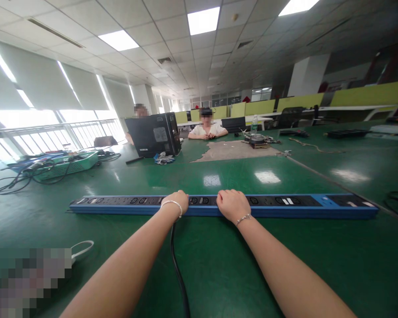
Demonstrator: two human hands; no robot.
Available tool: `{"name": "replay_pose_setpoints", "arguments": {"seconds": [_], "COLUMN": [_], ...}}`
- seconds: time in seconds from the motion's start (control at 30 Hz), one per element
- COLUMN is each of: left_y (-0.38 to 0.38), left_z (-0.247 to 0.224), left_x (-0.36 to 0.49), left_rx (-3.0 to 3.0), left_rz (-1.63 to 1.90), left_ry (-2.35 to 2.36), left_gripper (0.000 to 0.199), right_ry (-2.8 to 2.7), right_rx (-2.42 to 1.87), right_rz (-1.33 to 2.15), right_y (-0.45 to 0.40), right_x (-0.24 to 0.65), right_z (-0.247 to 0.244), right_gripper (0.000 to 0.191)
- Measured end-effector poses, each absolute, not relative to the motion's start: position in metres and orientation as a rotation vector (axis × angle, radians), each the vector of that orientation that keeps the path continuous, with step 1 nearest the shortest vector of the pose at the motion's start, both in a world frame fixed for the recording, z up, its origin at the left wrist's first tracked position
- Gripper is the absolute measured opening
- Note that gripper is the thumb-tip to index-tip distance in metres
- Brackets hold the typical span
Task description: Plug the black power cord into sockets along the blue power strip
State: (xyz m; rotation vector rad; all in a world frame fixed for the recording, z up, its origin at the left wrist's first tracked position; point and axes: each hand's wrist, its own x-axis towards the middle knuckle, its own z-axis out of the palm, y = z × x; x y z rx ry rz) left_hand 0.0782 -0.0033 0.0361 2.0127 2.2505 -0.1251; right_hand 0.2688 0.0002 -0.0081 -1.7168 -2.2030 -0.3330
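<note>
A long blue power strip (278,212) with a black face of several sockets lies crosswise on the green table. My left hand (179,201) is closed over it, left of its middle, fingers curled over the far side. My right hand (232,205) grips it in the same way a short distance to the right. Both sets of fingertips are hidden behind the strip. From beneath my left wrist a black cable (176,260) runs toward me; where it starts is hidden.
Far left, a green basket (69,165) holds tangled cables. A black computer case (152,134) and gloves (164,158) stand beyond the strip. Two people sit across the table (146,181). A bottle (253,126) stands behind a round device (257,139). A pixelated patch covers the lower left.
</note>
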Motion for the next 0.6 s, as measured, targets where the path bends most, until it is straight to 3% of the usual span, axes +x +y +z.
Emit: {"name": "replay_pose_setpoints", "arguments": {"seconds": [0.6], "left_y": [0.007], "left_z": [0.036], "left_x": [0.089], "left_rx": [1.930], "left_rz": [-0.031], "left_ry": [2.383], "left_gripper": [0.049], "right_ry": [-2.189], "right_rx": [-1.708], "right_rz": [-0.274], "right_y": [0.014], "right_x": [0.271], "right_z": [-0.010], "right_gripper": [0.034]}}
